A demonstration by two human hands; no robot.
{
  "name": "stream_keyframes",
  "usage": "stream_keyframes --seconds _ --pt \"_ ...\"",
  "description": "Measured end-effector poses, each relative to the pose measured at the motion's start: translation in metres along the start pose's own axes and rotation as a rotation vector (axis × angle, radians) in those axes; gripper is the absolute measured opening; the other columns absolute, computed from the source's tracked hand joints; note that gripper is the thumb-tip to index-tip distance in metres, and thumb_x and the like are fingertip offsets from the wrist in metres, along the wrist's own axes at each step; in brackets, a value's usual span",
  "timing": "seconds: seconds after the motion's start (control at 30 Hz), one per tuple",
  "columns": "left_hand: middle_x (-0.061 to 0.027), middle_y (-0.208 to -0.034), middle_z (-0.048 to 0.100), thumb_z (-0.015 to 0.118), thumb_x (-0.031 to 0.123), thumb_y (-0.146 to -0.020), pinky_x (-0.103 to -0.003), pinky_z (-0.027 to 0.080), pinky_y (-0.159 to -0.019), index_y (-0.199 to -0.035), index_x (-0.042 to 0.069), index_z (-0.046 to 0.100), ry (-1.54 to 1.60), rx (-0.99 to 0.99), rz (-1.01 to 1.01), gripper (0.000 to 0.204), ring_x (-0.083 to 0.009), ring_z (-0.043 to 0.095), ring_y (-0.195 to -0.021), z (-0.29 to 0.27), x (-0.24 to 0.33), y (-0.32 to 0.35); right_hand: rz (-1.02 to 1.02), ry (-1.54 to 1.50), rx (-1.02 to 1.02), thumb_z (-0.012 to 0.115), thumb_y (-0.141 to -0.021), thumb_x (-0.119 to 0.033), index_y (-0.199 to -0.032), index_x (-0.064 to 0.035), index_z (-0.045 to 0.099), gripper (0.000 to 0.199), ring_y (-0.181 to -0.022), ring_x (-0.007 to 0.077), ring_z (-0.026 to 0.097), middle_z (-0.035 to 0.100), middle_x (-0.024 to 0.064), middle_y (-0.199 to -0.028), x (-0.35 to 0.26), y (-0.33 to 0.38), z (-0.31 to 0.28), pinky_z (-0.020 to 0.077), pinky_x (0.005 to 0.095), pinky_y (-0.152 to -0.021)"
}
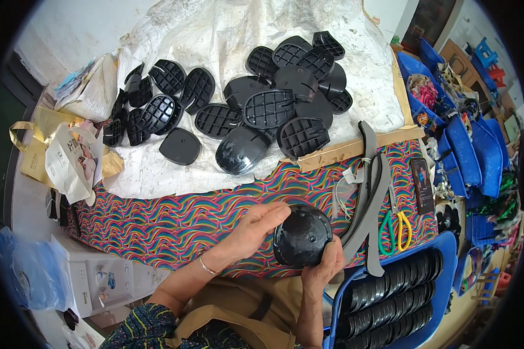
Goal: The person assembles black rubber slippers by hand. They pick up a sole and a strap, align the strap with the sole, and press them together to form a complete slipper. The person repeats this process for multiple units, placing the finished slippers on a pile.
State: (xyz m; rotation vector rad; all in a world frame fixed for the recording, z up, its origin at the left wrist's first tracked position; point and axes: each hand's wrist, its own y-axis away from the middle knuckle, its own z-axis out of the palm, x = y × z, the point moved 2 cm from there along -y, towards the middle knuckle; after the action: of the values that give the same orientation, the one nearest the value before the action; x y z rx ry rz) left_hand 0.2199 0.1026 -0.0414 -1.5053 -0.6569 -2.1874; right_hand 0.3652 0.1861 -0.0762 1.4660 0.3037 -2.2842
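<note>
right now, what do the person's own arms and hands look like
The left hand and right hand are bare, without gloves. A thin, pale bracelet circles the left wrist; none shows on the right. The left sleeve is dark with small multicoloured marks, leaving the forearm bare. The right sleeve can't be made out clearly.

Black shell (303, 235) with underside hidden, blue bin (447, 264) cut off below, phone (422, 186) lettering illegible (too small)
</note>
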Motion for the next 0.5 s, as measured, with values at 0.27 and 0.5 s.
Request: stream_keyframes --seconds 0.27,0.5 --pt "0.0027 -0.088 0.056 0.054 0.029 -0.103 -0.024 0.039 -0.069 -0.107 -0.001 0.064 -0.271 -0.152 0.031 0.032 -0.0059 0.047 -0.079 -0.004 0.022 0.007 0.013 -0.041 -0.044 0.063 -0.094 -0.039 -0.102 0.0062 0.064 0.046 -0.077 0.0134 0.064 0.067 0.0079 -0.09 0.003 -0.006 -0.004 0.0524 0.0277 -0.072" --pt "-0.0055 -0.114 0.065 0.055 0.018 -0.101 -0.027 0.045 -0.092 -0.119 -0.006 0.063 -0.266 -0.329 -0.143 0.031 -0.0112 0.057 -0.105 -0.02 0.031 -0.006 0.009 0.044 -0.109 0.064 -0.094 -0.038 -0.099 0.0076 0.066 0.046 -0.073 0.0115 0.062 0.067 0.0066 -0.086 0.002 -0.006 -0.004 0.05 0.0256 -0.068"
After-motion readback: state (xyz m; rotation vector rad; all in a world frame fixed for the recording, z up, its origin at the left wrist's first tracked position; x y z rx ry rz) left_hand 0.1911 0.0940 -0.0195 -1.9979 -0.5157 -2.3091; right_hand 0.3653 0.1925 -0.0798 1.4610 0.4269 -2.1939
